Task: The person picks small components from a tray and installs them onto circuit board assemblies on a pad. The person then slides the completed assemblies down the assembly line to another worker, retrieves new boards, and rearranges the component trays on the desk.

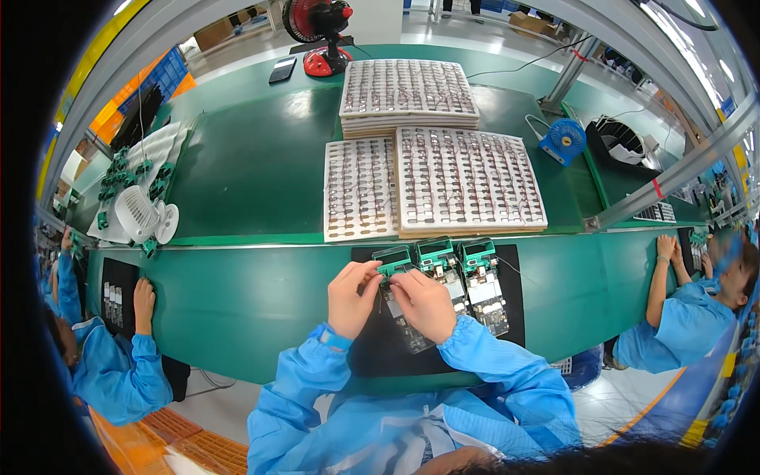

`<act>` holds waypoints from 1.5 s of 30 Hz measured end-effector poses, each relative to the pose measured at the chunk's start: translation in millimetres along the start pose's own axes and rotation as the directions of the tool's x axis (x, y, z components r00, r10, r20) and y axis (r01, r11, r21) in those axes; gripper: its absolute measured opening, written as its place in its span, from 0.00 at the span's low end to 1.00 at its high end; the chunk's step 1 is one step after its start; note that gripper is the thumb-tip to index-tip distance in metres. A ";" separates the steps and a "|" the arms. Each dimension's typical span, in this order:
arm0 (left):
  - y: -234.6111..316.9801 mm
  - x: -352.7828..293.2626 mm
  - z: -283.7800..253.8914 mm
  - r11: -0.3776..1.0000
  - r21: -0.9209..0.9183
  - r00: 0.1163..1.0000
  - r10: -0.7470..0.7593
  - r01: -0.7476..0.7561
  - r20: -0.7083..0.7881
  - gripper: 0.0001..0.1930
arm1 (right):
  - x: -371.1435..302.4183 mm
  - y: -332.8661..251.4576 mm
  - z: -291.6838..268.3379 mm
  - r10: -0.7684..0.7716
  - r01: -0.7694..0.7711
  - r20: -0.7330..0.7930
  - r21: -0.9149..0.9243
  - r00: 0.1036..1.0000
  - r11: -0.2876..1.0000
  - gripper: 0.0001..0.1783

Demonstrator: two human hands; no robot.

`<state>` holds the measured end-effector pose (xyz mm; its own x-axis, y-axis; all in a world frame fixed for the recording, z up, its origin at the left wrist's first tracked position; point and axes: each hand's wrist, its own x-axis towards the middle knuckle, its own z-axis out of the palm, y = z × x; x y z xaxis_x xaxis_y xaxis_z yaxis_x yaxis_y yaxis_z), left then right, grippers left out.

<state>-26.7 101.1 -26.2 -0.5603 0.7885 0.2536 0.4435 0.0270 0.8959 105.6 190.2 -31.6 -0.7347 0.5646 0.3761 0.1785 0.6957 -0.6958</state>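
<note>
Both of my hands meet over the leftmost of three circuit boards, at its green plastic frame. My left hand is closed, with thumb and forefinger pinched at the frame's near edge. From the other side my right hand pinches at the same spot and covers much of that board. Whatever small part lies between the fingertips is too small to make out. To the right, a middle board and a right board lie side by side, each with a green frame at its far end. A black mat lies under them.
Beyond the mat, white foam trays of small wired parts stand stacked. A blue fan, a white fan, a red fan and a phone stand around. Co-workers sit at the left and right.
</note>
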 end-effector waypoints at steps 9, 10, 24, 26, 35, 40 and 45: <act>-4.2 0.6 3.6 0.906 0.321 0.957 0.289 -0.274 0.002 0.06 | 1.5 0.0 5.1 0.007 -0.004 0.033 -0.090 0.999 0.996 0.05; -4.8 0.8 4.0 0.900 0.325 0.954 0.300 -0.291 0.023 0.06 | 1.5 0.3 4.8 0.009 -0.006 0.032 -0.093 0.999 0.996 0.05; -25.0 2.1 -9.0 0.680 0.459 0.812 0.549 -0.572 0.199 0.16 | -8.7 26.9 -74.5 0.095 -0.214 -0.359 -0.308 0.929 0.927 0.06; -28.3 3.9 -8.0 0.697 0.411 0.803 0.565 -0.587 0.188 0.17 | -15.6 36.1 -77.7 0.112 -0.249 -0.358 -0.362 0.927 0.898 0.06; -14.8 1.4 -12.5 0.480 0.603 0.760 0.521 -0.637 0.388 0.17 | -10.9 40.3 -59.2 0.038 -0.188 -0.227 -0.691 0.973 0.698 0.09; -11.9 -0.3 -14.3 0.377 0.641 0.723 0.531 -0.669 0.442 0.19 | -7.6 51.2 -65.2 0.066 -0.198 -0.272 -0.489 0.960 0.850 0.06; -26.4 7.5 -23.8 0.560 0.467 0.728 0.563 -0.684 0.391 0.20 | -9.2 54.1 -77.8 0.328 -0.403 -0.470 -0.065 0.819 0.913 0.04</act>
<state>-59.3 91.7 -39.3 0.1153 0.8298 0.5460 0.9586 -0.2370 0.1578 172.9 257.2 -25.1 -0.2353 0.8998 0.3675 0.5020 0.4363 -0.7468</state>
